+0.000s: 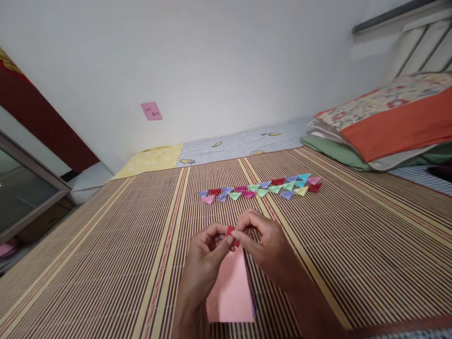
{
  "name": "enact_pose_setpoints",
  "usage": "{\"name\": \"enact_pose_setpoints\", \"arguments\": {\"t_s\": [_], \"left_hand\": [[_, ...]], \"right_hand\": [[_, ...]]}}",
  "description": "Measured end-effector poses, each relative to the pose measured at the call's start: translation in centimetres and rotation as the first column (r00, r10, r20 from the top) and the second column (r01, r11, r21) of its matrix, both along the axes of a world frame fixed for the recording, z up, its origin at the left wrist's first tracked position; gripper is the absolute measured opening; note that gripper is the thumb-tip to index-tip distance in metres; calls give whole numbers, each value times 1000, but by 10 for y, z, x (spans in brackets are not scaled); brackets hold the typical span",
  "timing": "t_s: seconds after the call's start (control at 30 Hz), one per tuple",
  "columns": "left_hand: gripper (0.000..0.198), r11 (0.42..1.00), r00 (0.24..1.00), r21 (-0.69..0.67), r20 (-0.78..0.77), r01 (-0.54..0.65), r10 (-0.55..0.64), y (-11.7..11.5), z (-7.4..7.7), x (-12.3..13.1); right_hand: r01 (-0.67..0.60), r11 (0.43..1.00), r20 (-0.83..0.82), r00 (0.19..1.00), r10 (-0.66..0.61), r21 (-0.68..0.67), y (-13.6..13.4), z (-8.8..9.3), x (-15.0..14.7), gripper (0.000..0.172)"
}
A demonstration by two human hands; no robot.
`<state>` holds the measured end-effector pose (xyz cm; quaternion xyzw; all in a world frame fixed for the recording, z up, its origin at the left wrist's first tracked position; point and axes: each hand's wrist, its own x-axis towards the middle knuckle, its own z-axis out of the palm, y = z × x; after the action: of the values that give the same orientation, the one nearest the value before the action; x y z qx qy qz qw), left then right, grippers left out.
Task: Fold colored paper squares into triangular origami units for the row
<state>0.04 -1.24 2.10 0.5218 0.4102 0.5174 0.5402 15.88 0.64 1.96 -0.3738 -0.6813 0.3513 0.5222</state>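
My left hand [205, 249] and my right hand [263, 240] meet over a striped bamboo mat [106, 263], both pinching one small folded piece of red paper [231, 232] between thumb and fingers. Under my hands lies a stack of pink paper sheets [231, 292]. Farther away on the mat, several small folded paper triangles [261, 188] in purple, red, green, pink and blue lie in two rows.
A stack of folded bedding with an orange and floral pillow [384, 122] sits at the right. A pink sticky note [151, 111] is on the white wall. A checked sheet [240, 143] lies behind the mat. A glass-fronted cabinet [21, 188] stands at the left.
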Motion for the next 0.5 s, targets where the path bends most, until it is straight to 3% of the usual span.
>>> {"name": "enact_pose_setpoints", "arguments": {"t_s": [0.27,0.4,0.5], "left_hand": [[14,998,997,11,34,-64,63,1,0,4],[14,992,990,14,57,-127,127,2,0,8],[10,985,984,22,64,-171,169,2,-1,9]], "right_hand": [[11,1000,17,1000,-11,25,-2,0,0,13],[-14,996,-89,996,6,-89,-1,1,3,3],[-59,985,-132,991,38,-160,0,0,4,14]]}}
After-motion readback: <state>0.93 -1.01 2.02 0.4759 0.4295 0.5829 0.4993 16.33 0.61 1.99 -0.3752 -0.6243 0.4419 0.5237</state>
